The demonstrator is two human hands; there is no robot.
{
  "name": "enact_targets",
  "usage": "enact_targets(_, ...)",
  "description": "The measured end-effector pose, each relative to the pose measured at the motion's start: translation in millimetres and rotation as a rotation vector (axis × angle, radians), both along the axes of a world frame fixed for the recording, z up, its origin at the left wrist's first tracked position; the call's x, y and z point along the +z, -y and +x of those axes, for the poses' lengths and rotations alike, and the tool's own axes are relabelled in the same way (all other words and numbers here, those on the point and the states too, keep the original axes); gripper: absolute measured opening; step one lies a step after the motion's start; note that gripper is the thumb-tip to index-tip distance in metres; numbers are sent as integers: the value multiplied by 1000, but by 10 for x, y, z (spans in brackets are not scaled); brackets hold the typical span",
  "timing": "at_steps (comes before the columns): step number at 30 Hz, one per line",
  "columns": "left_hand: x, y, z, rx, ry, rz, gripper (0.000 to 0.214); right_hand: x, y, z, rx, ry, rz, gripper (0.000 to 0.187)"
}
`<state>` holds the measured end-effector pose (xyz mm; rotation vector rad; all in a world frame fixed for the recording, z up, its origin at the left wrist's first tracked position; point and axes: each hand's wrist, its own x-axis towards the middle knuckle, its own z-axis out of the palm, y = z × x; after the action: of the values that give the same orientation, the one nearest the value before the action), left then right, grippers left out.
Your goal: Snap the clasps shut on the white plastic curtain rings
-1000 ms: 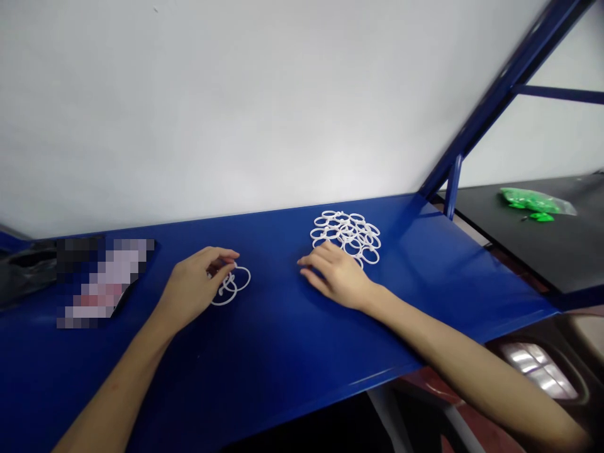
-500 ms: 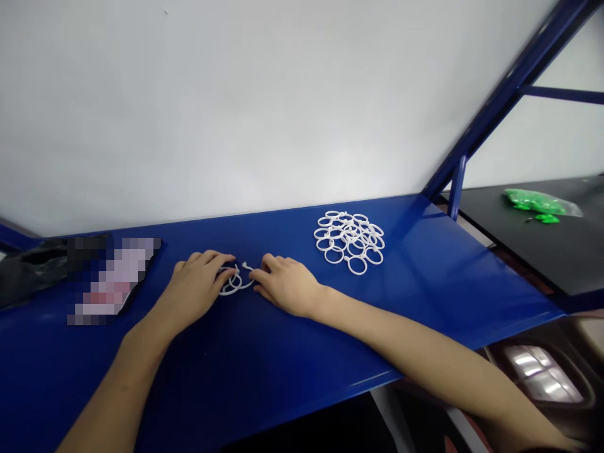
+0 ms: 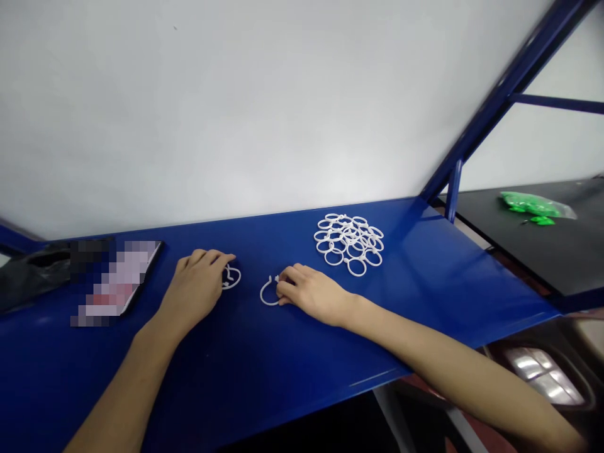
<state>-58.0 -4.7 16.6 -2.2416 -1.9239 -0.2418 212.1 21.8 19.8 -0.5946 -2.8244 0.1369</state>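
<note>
A white plastic ring (image 3: 262,298) with a gap in its top side is pinched at its right edge by my right hand (image 3: 309,292), low over the blue table. To the left, my left hand (image 3: 201,280) curls over more white rings (image 3: 240,276), its index finger reaching past them. The hand's fingers and palm hide part of these rings. Between the two hands lies a stretch of blue tabletop. Farther back on the right is a flat cluster of linked or overlapping white rings (image 3: 357,267), touched by neither hand.
A phone-like flat slab with a blurred screen (image 3: 116,277) lies left of my left hand, beside a black bag (image 3: 33,274). A white wall rises behind the blue table (image 3: 264,377). At right, green items in a clear bag (image 3: 533,204) rest on a black table.
My right hand has moved right and slightly nearer, drawing one open ring away from the rings at my left hand. The left hand stays almost in place over them.
</note>
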Motion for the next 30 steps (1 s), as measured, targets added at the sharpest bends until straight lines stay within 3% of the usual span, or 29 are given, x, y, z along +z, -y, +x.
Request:
enact_targets(4,135,57,244,-7,243,123,38,40,55,41,-55,-165,-113,20)
enact_targets(7,207,126,470,-9,554,26,37,86,90,36,-62,-229,-166,20)
enact_targets(10,220,177,613,-20,725,-67,43,78,115,28,-44,-299,-252,17)
enact_targets(16,152,208,647,-37,891,-57,42,-8,135,-51,-152,-839,-719,16)
enact_targets(19,114,218,672,-45,863,-11,36,2,129,-75,-234,-910,-867,8)
enact_targets(22,91,231,722,-87,799,20,31,21,123,-58,-251,-880,-869,4)
enact_targets(30,66,279,794,-276,720,114,24,10,155,10,-247,-718,-690,17)
